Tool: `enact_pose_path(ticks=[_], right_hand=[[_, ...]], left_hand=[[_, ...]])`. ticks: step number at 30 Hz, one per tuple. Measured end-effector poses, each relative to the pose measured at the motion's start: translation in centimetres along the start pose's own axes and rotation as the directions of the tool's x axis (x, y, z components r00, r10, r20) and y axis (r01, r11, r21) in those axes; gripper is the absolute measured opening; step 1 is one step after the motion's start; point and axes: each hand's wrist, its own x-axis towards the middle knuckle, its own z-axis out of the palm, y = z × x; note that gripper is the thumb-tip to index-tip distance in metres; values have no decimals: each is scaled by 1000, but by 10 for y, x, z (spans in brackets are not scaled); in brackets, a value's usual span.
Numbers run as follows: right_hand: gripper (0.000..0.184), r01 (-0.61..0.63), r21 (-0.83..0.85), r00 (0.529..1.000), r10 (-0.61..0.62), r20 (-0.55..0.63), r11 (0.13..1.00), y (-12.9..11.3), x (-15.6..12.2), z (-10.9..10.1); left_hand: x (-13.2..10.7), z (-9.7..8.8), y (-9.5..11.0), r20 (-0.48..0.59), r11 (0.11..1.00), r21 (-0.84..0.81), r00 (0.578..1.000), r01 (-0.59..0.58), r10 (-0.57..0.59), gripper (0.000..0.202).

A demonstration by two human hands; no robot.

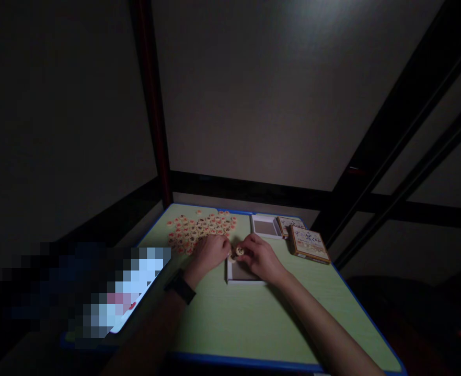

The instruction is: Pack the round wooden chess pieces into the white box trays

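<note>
Both my hands meet at the middle of a light green table [254, 324]. My left hand [208, 254], a dark watch on its wrist, is curled with its fingertips at a small round pale piece [239, 251]. My right hand [260, 257] is closed on that same piece from the other side. Under my right hand lies a shallow white-rimmed box tray [234, 280]. Just behind my left hand, several round pale tiles [199, 228] with red and dark marks lie flat in a tight cluster.
A second white-rimmed tray [265, 226] stands at the table's far side, with two orange-edged printed box lids [309, 244] to its right. A blurred-out lit screen [108, 297] lies at the table's left front corner. Dark beams and a red post [154, 104] rise behind; the table is blue-edged.
</note>
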Motion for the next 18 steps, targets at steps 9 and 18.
enact_pose_path(ticks=[9,18], right_hand=[[16,-21,-104,987,37,155,994,-6,7,10],[27,-58,-90,987,71,143,994,-5,7,7]], left_hand=[[1,3,-2,-4,1000,-9,1000,-9,9,36],[-1,-5,2,4,999,-48,1000,12,-12,29]])
